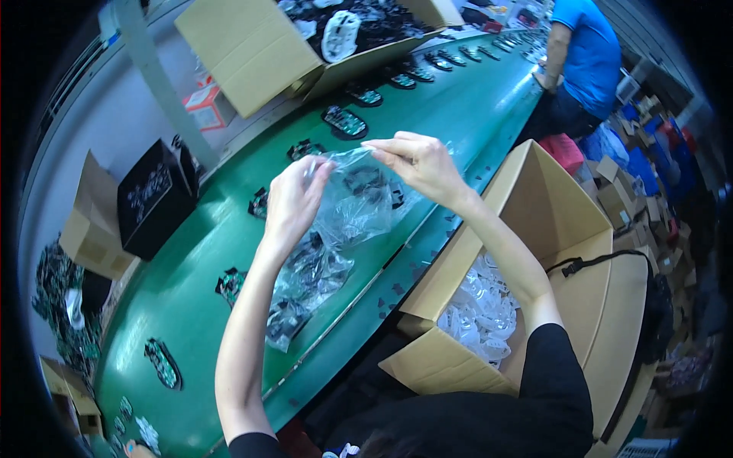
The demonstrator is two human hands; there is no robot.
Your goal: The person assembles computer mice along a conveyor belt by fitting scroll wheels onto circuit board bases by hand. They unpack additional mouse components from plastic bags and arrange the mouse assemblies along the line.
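A clear plastic bag (pixel 353 217) hangs between my two hands above the green work surface. My left hand (pixel 294 200) pinches one side of its top edge, and the fingertips of my right hand (pixel 418 164) pinch the other side. Dark parts show in or behind the film; I cannot tell which. Nearer to me lies more crumpled clear plastic (pixel 309 275) with dark pieces in it. Just beyond my hands a green-and-black oval assembly (pixel 345 122) rests on the surface, and a small dark piece (pixel 258 203) lies left of my left hand.
Several similar assemblies line the long green surface (pixel 206 221). An open carton (pixel 527 206) with clear plastic parts (pixel 481 313) stands by my right arm. Another carton (pixel 237 57) of dark parts sits at the far side. A person in a blue shirt (pixel 589 53) is at the far right.
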